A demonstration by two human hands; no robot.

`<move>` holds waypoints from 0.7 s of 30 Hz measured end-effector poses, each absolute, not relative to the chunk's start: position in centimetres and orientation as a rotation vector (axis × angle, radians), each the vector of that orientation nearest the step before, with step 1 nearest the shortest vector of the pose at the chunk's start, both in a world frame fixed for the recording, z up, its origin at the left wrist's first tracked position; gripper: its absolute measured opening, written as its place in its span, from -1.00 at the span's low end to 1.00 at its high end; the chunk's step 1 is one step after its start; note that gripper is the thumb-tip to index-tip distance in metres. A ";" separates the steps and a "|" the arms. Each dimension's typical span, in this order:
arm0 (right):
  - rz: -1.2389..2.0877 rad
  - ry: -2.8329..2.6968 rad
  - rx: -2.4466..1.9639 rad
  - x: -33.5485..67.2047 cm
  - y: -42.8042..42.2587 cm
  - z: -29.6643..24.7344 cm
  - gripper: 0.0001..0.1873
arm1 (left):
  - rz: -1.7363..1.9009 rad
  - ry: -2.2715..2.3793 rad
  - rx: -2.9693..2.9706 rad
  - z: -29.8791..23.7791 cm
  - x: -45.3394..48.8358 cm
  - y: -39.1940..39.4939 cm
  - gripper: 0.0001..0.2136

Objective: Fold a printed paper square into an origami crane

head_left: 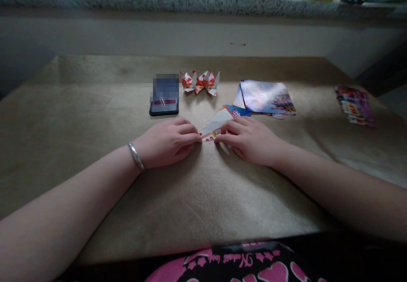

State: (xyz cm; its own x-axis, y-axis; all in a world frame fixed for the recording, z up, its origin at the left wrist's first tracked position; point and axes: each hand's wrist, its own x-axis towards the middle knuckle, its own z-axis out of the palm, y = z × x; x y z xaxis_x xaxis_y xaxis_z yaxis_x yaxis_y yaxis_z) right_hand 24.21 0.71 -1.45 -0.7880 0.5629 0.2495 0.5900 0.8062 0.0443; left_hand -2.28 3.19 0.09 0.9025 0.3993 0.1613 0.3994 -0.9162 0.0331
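Note:
A folded sheet of printed paper (218, 123), white with blue and red parts, lies flat on the tan table (95, 116) between my hands. My left hand (167, 142), with a silver bangle on its wrist, has its fingers curled together and pressed on the paper's near left corner. My right hand (251, 140) presses the same folded edge from the right, fingers closed together on it. The fingertips of both hands nearly meet at the paper's corner.
A phone (164, 95) lies just beyond my left hand. Behind it stand folded red and white paper figures (201, 82). A stack of printed sheets (265, 97) lies to the right, more papers (354, 104) at the far right edge. A cluttered stone ledge (178, 0) runs behind.

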 end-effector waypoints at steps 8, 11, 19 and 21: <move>-0.152 -2.782 -0.978 24.7 0.6 -1.1 -0.67 | -0.232 -0.652 -3.131 0.4 -2.4 3.3 -0.73; -0.176 -2.751 -0.968 25.1 0.6 -1.1 -0.67 | -0.241 -0.648 -3.144 0.4 -2.5 3.4 -0.73; -0.163 -2.712 -0.877 26.0 1.1 -1.6 -0.67 | -0.282 -0.647 -3.130 0.1 -2.5 3.5 -0.74; -0.145 -2.706 -0.841 26.4 1.3 -1.7 -0.65 | -0.280 -0.656 -3.123 0.1 -2.5 3.5 -0.74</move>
State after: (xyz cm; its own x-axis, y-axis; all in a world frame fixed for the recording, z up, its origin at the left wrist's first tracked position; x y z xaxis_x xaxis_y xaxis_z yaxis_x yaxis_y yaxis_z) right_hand 26.38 1.25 -1.75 -0.7823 0.5372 0.3151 0.5678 0.8232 0.0062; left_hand -2.48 3.47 0.08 0.9009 0.4043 0.1577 0.3935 -0.9143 0.0960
